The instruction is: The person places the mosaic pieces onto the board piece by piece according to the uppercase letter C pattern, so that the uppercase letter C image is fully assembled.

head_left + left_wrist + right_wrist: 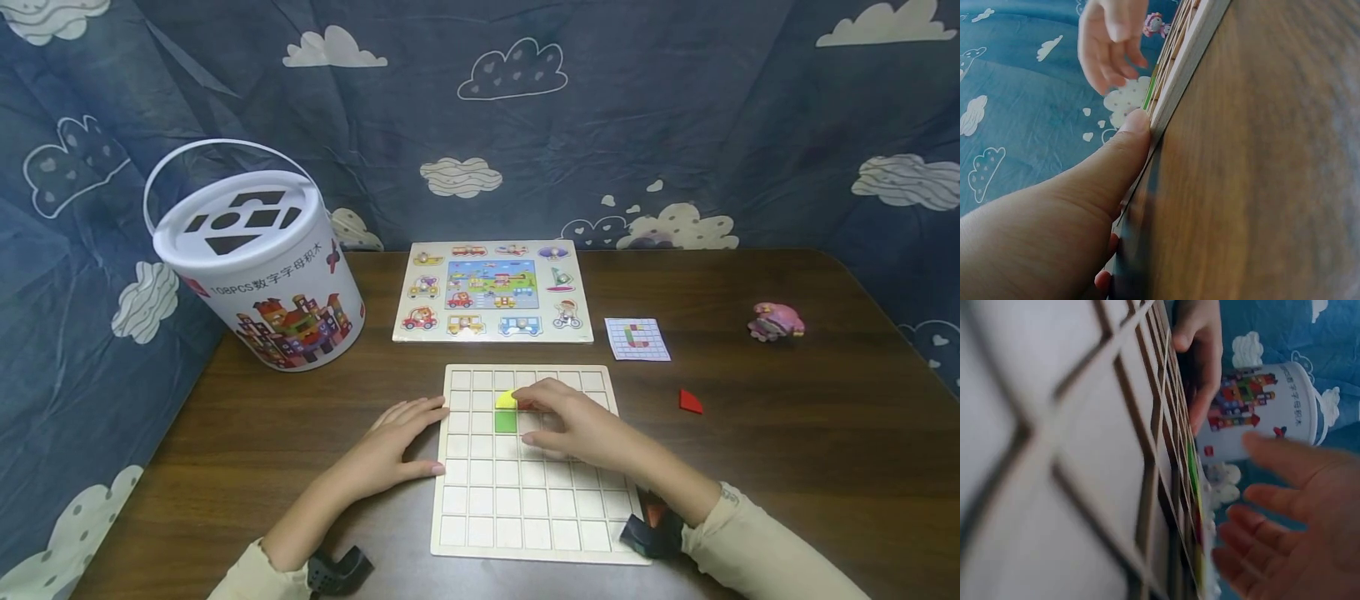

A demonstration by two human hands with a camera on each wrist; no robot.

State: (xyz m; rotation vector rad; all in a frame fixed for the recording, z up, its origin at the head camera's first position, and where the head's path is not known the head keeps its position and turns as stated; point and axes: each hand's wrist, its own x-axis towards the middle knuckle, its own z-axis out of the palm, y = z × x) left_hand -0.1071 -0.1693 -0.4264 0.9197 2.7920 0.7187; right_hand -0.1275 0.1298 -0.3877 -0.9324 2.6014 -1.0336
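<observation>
A pale wooden grid board [482,502] lies in front of me on the table. Near its top, a yellow rounded piece [506,401] sits in a cell directly above a green square [506,422]. To the right of the yellow one is a red piece [527,406], mostly covered by my right fingers. My right hand [581,423] hovers over the board with fingers loosely extended; the right wrist view shows nothing in its grasp. My left hand [390,450] rests at the board's left edge, its thumb [1136,122] touching the side.
Behind the board lie a vehicle picture puzzle [435,279] and a small card with a grid pattern [637,339]. A white lidded bucket [262,271] stands at the left. On the right are a red quarter-round piece [690,402] and a pink toy [777,322].
</observation>
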